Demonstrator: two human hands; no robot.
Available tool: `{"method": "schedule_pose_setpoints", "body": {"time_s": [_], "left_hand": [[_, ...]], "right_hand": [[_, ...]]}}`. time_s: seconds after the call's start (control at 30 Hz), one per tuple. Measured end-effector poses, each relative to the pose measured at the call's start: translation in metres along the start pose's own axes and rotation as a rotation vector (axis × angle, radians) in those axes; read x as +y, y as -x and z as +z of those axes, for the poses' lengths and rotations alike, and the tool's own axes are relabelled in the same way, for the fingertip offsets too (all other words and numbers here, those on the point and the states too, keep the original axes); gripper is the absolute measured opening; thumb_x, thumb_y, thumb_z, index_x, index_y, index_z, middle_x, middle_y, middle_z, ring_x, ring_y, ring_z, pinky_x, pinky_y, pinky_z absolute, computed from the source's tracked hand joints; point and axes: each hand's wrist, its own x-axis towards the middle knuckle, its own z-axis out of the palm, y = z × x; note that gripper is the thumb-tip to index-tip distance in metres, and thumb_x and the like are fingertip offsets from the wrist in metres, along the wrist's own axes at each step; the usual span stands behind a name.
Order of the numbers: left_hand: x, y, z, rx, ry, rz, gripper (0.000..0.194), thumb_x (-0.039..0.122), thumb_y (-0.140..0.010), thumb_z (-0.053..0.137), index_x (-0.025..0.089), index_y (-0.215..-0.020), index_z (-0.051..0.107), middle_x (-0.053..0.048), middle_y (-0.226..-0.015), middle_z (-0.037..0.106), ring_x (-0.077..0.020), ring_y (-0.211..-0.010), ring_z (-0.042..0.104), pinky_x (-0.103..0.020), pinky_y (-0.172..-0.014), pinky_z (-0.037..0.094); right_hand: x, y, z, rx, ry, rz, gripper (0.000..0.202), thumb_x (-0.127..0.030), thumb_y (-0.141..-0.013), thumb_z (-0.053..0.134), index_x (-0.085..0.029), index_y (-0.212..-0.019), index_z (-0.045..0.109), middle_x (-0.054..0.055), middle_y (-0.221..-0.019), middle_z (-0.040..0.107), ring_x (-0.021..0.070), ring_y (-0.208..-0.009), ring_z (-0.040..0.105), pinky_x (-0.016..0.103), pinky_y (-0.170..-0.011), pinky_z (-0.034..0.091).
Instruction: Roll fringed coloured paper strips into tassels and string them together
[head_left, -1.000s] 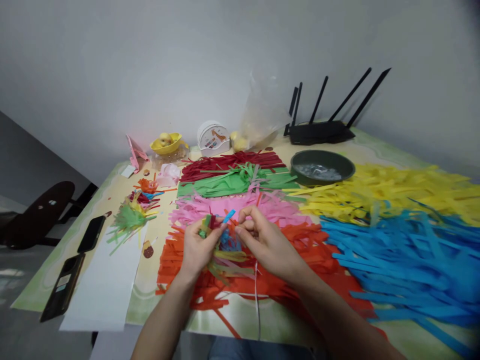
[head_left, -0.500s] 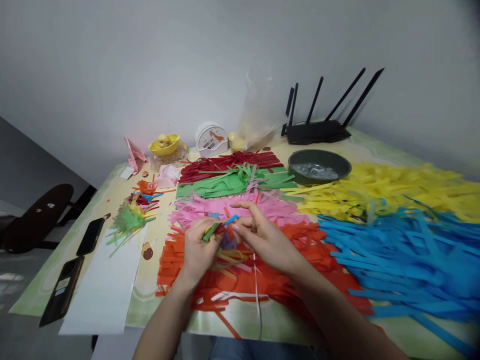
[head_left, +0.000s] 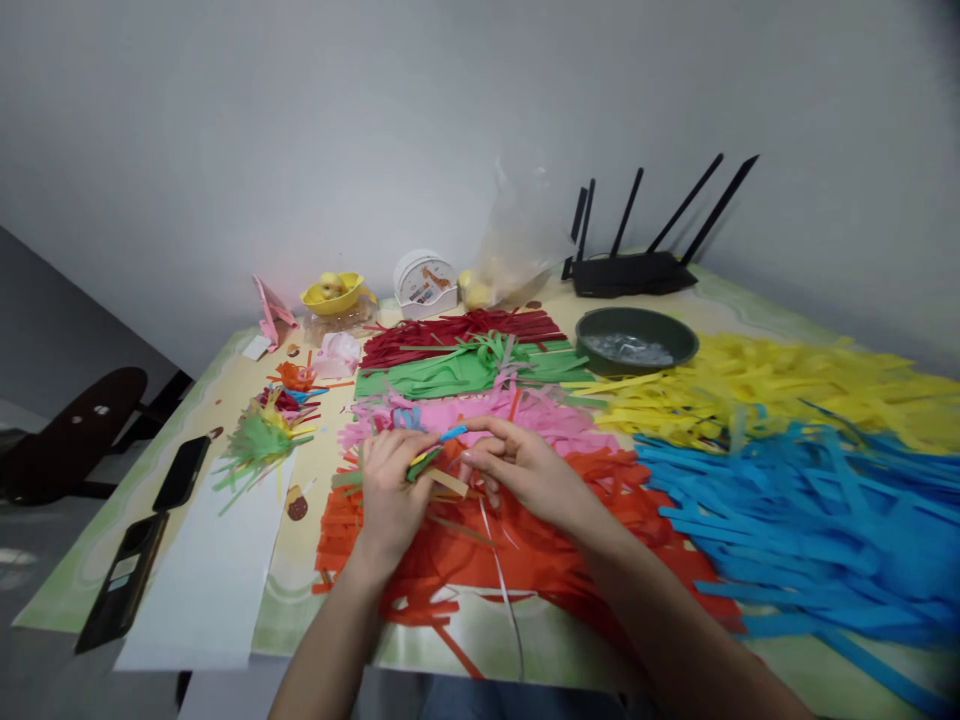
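My left hand is closed round a bundle of coloured paper strips, with green, yellow and blue ends showing. Close beside it on the right, my right hand has its fingers bent at the blue end of the bundle; what its fingertips pinch is too small to make out. A thin white string hangs below the hands to the table's front edge. Under the hands lie orange fringed strips, with pink strips, green strips and dark red strips in rows behind.
Yellow strips and blue strips lie on the right. A green bowl and a black router stand behind. To the left are finished-looking tufts, white paper, a phone and a dark case.
My right hand's raised index finger has come down and bent toward the bundle. The bundle has turned slightly, and the string's upper end has shifted left.
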Motion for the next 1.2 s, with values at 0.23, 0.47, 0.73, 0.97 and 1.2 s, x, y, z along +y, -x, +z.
{"method": "schedule_pose_setpoints", "body": {"time_s": [0.23,0.47,0.73,0.97,1.2], "left_hand": [[-0.001,0.0,0.006,-0.108,0.203,-0.048,0.021,0.007,-0.077,0.059,0.019,-0.09,0.07,-0.006,-0.088,0.07,-0.0209,-0.087,0.062,-0.034,-0.08,0.044],[-0.002,-0.002,0.013,-0.274,0.494,-0.363,0.011,0.021,-0.077,0.065,0.015,-0.08,0.072,-0.003,-0.072,0.066,-0.0169,-0.07,0.061,-0.027,-0.067,0.047],[0.007,-0.009,0.007,-0.309,0.612,-0.39,0.021,0.027,-0.082,0.059,0.015,-0.094,0.07,-0.008,-0.098,0.064,-0.0179,-0.085,0.06,-0.027,-0.073,0.048],[0.003,-0.005,0.007,-0.417,0.826,-0.646,0.026,0.039,-0.077,0.065,0.013,-0.082,0.068,-0.002,-0.066,0.064,-0.0143,-0.06,0.058,-0.024,-0.06,0.046],[-0.003,-0.007,0.008,-0.065,0.939,-0.805,0.024,0.029,-0.062,0.076,0.013,-0.079,0.072,-0.002,-0.064,0.069,-0.0135,-0.059,0.062,-0.023,-0.063,0.049]], "right_hand": [[0.0,-0.002,-0.002,0.031,0.039,-0.009,0.031,-0.04,-0.077,0.064,-0.016,-0.096,0.06,-0.005,-0.059,0.059,0.0073,-0.041,0.047,0.02,-0.042,0.037],[-0.007,0.005,-0.013,0.467,-0.01,-0.328,0.018,-0.035,-0.081,0.066,-0.02,-0.085,0.057,-0.005,-0.062,0.055,0.0051,-0.04,0.039,0.018,-0.037,0.028],[-0.014,0.014,-0.011,0.284,0.207,-0.259,0.014,-0.033,-0.088,0.057,-0.022,-0.097,0.055,-0.003,-0.063,0.048,0.0107,-0.052,0.045,0.022,-0.047,0.035],[-0.003,0.006,0.002,0.117,0.218,-0.206,0.013,-0.032,-0.088,0.054,-0.02,-0.088,0.058,0.0,-0.071,0.058,0.014,-0.063,0.057,0.025,-0.06,0.043],[-0.002,0.014,0.007,0.262,0.221,-0.287,0.022,-0.033,-0.089,0.054,-0.022,-0.107,0.048,-0.006,-0.061,0.049,0.0115,-0.054,0.047,0.023,-0.053,0.036]]}}
